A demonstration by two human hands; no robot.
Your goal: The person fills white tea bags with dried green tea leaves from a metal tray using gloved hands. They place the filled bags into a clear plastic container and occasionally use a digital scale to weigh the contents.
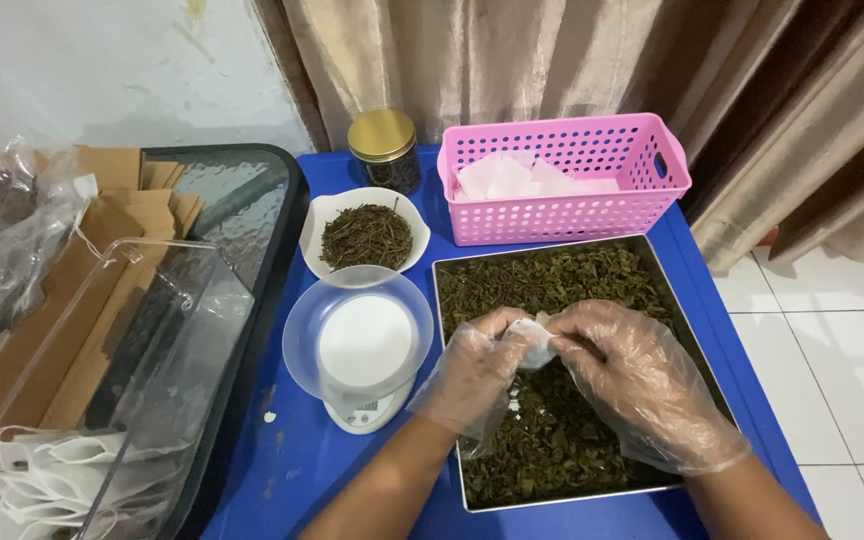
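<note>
At centre right of the frame, a small white filter bag (534, 342) is being held between both hands, just above a square metal tray (697, 345) filled with dried green-brown leaves (562, 440).

- Left hand (474, 372): covered by a loose clear plastic glove; the bag's left edge is being pinched between thumb and fingertips, the fingers curled together.
- Right hand (632, 380): likewise gloved; the bag's right edge is being pinched by thumb and forefinger, the remaining fingers being kept bent and close together.
- Pink perforated plastic basket (572, 215): being kept just beyond the tray's upper edge, toward the top of the frame, with flat white bags lying inside.
- White bowl (320, 215) of dark dried twigs: being kept upper centre, left of the basket.
- Jar with a gold lid (384, 148): standing above the bowl, beside the basket.
- Small white kitchen scale (362, 405) bearing a clear bowl (297, 340): placed left of the tray, below the white bowl.
- Blue table (292, 460): everything above is being carried on it.
- Clear plastic tub (152, 380): at lower left, with white drawstring bags (32, 480) heaped at its near end.
- Brown paper pouches (102, 230) and crumpled clear plastic (2, 230): at far left.
</note>
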